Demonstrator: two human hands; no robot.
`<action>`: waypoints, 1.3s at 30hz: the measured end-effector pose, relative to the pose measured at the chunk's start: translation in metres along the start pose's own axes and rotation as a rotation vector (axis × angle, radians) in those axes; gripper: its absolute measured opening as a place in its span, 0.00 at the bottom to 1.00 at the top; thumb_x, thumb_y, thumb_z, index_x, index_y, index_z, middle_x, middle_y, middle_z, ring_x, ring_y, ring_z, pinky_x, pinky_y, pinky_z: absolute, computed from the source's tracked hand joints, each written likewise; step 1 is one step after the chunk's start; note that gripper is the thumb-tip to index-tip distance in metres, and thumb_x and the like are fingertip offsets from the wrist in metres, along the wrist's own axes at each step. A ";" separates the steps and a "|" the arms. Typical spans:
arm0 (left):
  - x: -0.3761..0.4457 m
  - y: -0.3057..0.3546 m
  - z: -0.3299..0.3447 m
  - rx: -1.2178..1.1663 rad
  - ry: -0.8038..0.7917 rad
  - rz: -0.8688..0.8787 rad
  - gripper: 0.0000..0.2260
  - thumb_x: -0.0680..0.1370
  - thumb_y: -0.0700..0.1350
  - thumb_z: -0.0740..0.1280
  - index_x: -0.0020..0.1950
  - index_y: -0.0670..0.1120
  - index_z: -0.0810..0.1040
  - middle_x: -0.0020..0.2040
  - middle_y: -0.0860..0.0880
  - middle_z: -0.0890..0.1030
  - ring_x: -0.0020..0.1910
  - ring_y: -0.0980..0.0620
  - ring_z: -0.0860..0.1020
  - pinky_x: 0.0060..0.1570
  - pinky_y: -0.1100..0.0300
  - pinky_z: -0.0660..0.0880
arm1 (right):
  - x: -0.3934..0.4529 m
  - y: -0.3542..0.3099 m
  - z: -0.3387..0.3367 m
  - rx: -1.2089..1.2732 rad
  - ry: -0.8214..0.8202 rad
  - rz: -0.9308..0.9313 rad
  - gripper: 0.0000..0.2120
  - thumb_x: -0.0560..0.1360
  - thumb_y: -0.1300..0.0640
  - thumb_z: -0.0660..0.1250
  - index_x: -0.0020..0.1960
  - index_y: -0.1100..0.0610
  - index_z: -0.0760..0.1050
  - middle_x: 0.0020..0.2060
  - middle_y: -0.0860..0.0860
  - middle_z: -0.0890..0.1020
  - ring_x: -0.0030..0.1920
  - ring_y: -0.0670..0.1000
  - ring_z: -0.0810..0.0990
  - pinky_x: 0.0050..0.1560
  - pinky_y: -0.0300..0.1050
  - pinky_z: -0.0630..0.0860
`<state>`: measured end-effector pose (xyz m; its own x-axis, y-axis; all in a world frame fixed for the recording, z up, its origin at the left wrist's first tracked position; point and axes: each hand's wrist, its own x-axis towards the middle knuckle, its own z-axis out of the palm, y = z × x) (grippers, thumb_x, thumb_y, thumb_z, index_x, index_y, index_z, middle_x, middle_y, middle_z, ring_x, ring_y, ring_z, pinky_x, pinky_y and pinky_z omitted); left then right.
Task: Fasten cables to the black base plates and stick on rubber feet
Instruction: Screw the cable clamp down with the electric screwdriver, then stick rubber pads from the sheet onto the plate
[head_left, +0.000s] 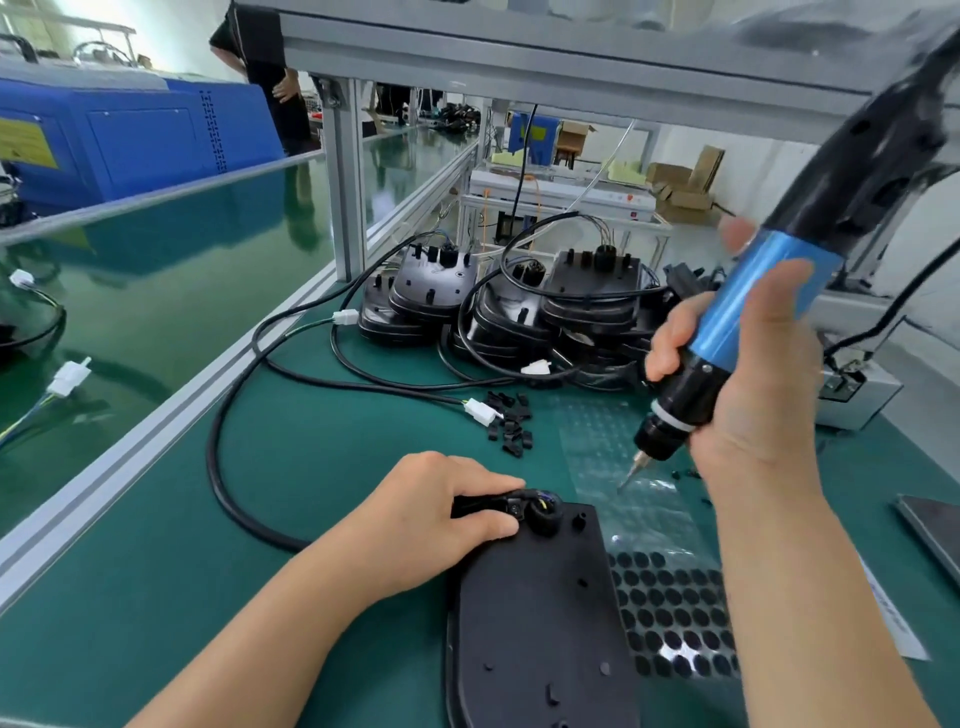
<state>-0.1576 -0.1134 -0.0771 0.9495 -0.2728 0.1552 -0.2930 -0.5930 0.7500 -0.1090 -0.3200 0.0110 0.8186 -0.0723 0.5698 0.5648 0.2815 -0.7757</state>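
Base plate (540, 618) is my landmark: it lies flat on the green mat (311, 519), nearest me, with its far left corner under my left hand (441, 525). There my fingers curl over the black cable (228, 467) and pinch its clamp (511, 505) down beside the round grommet (544, 512). My right hand (748, 395) is raised beyond the plate's far right corner, fingers wrapped around the blue electric screwdriver (748, 332), whose bit (631, 470) hangs in the air, well apart from the clamp. So I judge the clamp is placed but not yet screwed; whether a screw sits in it I cannot tell.

Just right of the plate lies the sheet of rubber feet (670, 613), many of its dots already taken from the far rows. I see no feet on this plate's upper face. Beyond the plate, loose black clips (511, 421) lie scattered, and farther back stand stacks of plates (519, 306) with cables attached, which look finished at least as far as cabling. For this plate, screwing and feet remain.
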 end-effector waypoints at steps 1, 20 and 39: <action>0.002 0.000 -0.002 0.021 -0.009 0.005 0.14 0.74 0.50 0.72 0.60 0.58 0.80 0.48 0.68 0.80 0.45 0.75 0.74 0.45 0.81 0.65 | 0.003 -0.003 -0.016 -0.068 0.064 -0.005 0.29 0.65 0.29 0.67 0.58 0.47 0.74 0.29 0.49 0.76 0.25 0.51 0.72 0.31 0.43 0.70; 0.042 0.083 0.064 0.919 -0.301 0.158 0.36 0.67 0.77 0.57 0.56 0.48 0.77 0.51 0.51 0.77 0.55 0.48 0.72 0.60 0.49 0.65 | -0.004 0.030 -0.165 -0.515 0.634 0.363 0.23 0.79 0.39 0.58 0.60 0.57 0.70 0.49 0.59 0.81 0.47 0.62 0.80 0.53 0.62 0.76; 0.050 0.083 0.083 0.813 -0.269 0.096 0.28 0.66 0.72 0.65 0.58 0.57 0.80 0.55 0.52 0.76 0.57 0.49 0.73 0.57 0.51 0.67 | -0.064 0.008 -0.119 -1.052 -0.662 0.464 0.07 0.72 0.52 0.75 0.49 0.44 0.82 0.44 0.41 0.80 0.46 0.35 0.76 0.47 0.26 0.69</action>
<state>-0.1439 -0.2387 -0.0605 0.8876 -0.4588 -0.0403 -0.4578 -0.8885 0.0325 -0.1446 -0.4265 -0.0644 0.9207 0.3900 -0.0126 0.3048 -0.7390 -0.6008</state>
